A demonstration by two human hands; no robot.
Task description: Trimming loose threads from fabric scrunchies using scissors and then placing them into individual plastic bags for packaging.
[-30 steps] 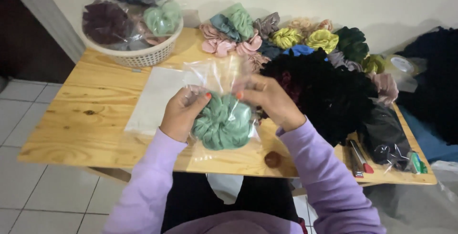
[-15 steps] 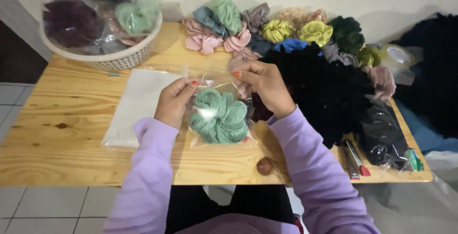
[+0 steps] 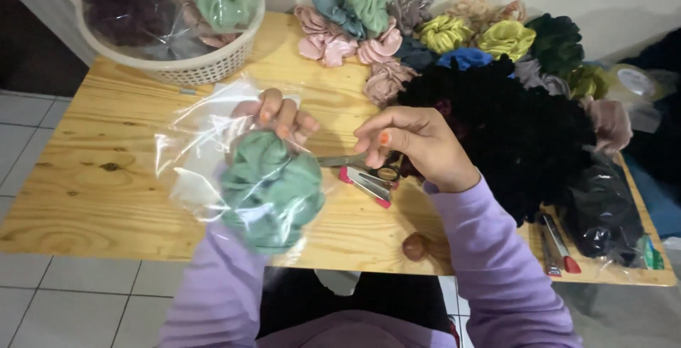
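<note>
Two hands work: my left hand (image 3: pixel 280 117) pinches the clear bag (image 3: pixel 206 149) around a green scrunchie (image 3: pixel 273 192) above the worktop (image 3: pixel 92 185); my right hand (image 3: pixel 411 142) curls empty near scissors (image 3: pixel 369 174). Soft, light, slippery film—I'd judge its neck best.

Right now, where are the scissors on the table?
In the head view the scissors, red-handled, lie near the middle of the wooden table, just below the right hand and right of the bagged green scrunchie.
</note>
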